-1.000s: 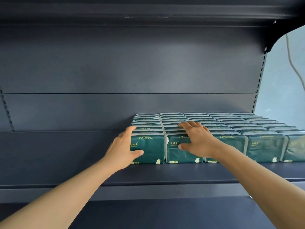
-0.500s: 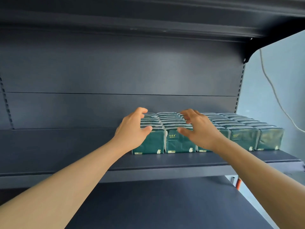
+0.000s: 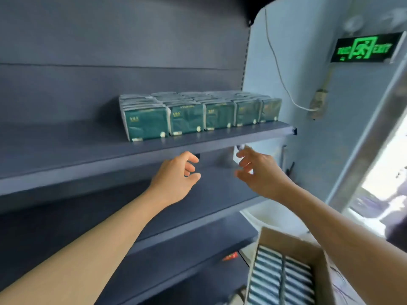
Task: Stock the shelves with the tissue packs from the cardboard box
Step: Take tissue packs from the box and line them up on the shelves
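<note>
Several dark green tissue packs (image 3: pixel 187 116) stand in rows on the right part of the upper dark shelf (image 3: pixel 66 155). My left hand (image 3: pixel 176 177) hangs in front of the shelf's front edge, below the packs, fingers loosely curled and holding nothing. My right hand (image 3: pixel 257 170) is beside it to the right, also empty with relaxed, spread fingers. The cardboard box (image 3: pixel 293 241) sits at the lower right, open, with rows of tissue packs (image 3: pixel 279 280) inside.
Two lower dark shelves (image 3: pixel 198 208) run below the stocked one. A blue wall with a white cable (image 3: pixel 279 71) and a green exit sign (image 3: pixel 365 49) is to the right. A bright doorway (image 3: pixel 387 177) lies at the far right.
Both hands let go of the front packs and dropped below the shelf edge. The view swung right and down, bringing the cardboard box into sight.
</note>
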